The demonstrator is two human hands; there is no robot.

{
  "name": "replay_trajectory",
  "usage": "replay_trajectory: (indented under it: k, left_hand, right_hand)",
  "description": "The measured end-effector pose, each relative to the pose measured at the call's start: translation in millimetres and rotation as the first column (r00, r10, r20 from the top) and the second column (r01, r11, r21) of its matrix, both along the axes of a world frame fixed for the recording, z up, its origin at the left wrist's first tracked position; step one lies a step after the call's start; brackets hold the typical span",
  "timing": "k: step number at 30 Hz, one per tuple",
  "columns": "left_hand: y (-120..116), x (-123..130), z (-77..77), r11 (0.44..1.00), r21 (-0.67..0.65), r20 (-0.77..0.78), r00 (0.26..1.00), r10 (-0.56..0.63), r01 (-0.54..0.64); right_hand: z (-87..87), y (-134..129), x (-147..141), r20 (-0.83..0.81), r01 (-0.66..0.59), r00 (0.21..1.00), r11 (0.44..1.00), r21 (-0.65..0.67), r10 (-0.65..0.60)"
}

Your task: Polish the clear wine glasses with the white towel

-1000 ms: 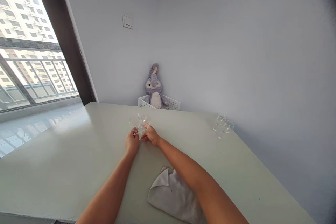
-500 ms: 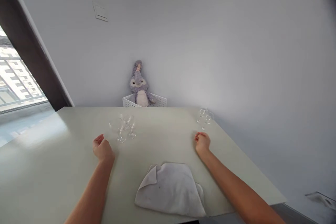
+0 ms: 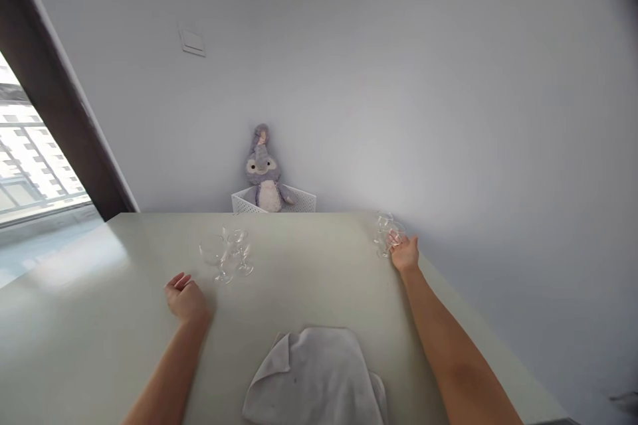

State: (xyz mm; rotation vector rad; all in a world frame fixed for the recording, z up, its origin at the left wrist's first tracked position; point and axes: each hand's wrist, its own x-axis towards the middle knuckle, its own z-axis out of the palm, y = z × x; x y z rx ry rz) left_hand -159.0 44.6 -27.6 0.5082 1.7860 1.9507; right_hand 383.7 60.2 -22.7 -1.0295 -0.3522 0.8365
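Note:
My right hand (image 3: 403,252) is at the cluster of stemmed glasses (image 3: 383,239) near the table's far right corner. Its fingers stretch out to the glasses and show through the clear bowls; the thumb stands apart. Whether the fingertips touch glass, I cannot tell. Loosely curled and empty, my left hand (image 3: 186,300) rests on the table, its fingers slightly apart. Just beyond it to the right stands another upright group of clear stemmed glasses (image 3: 222,259). A folded light grey cloth (image 3: 319,378) lies between my forearms, cut off by the bottom of the view.
The pale table (image 3: 299,279) reaches to the walls. Behind its far edge, a purple-grey plush toy (image 3: 269,179) sits in a white perforated basket (image 3: 304,200). A light switch (image 3: 192,42) is on the wall, and a dark-framed window (image 3: 34,159) is at left.
My right hand has moved forward and right to the right-hand glasses, and its fingers have uncurled. My left hand has barely shifted. The view has tilted up slightly.

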Motion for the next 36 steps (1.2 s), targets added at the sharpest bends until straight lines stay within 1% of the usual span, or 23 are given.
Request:
replay_trajectory:
  k: [3, 5, 7, 10, 16, 22, 29, 33, 36]
  left_hand:
    - [3, -2, -1.5, 1.000, 0.007, 0.007, 1.000, -0.004, 0.004]
    - [5, -2, -1.7, 1.000, 0.010, 0.001, 1.000, -0.002, 0.002]
    - [5, -1, -1.2, 1.000, 0.009, -0.004, 1.000, -0.005, 0.005]
    - [5, 0, -0.2, 1.000, -0.002, -0.013, 1.000, -0.011, 0.011]
    - [4, 1, -1.8, 1.000, -0.020, -0.022, 1.000, -0.019, 0.018]
    - [2, 4, -0.3, 0.998, 0.009, 0.017, 0.998, -0.057, 0.057]
    - [0, 9, 3.1, 0.991, 0.081, 0.138, 0.984, -0.113, 0.103]
    - [0, 11, 4.3, 0.986, 0.141, 0.202, 0.972, -0.119, 0.091]
    - [2, 11, 4.6, 0.981, 0.180, 0.258, 0.960, -0.113, 0.067]
  right_hand:
    - [-4.0, 12, 4, 0.004, -0.117, 0.993, 0.992, 0.040, 0.117]
    - [-5.5, 17, 1, 0.022, -0.153, 0.988, 0.987, 0.038, 0.152]
    - [-5.3, 21, -7, 0.043, -0.177, 0.983, 0.984, 0.031, 0.176]
    - [-3.7, 26, -29, 0.054, -0.235, 0.971, 0.971, 0.036, 0.233]
    - [-3.7, 35, -89, 0.039, -0.290, 0.957, 0.956, 0.054, 0.288]
    - [-2.2, 44, -159, -0.001, -0.379, 0.925, 0.925, 0.031, 0.380]
    - [0.9, 45, -244, -0.060, -0.495, 0.865, 0.867, 0.064, 0.498]
    - [2.1, 47, -287, -0.055, -0.532, 0.843, 0.845, 0.064, 0.535]
    - [2.0, 50, -313, -0.057, -0.549, 0.832, 0.834, 0.049, 0.551]
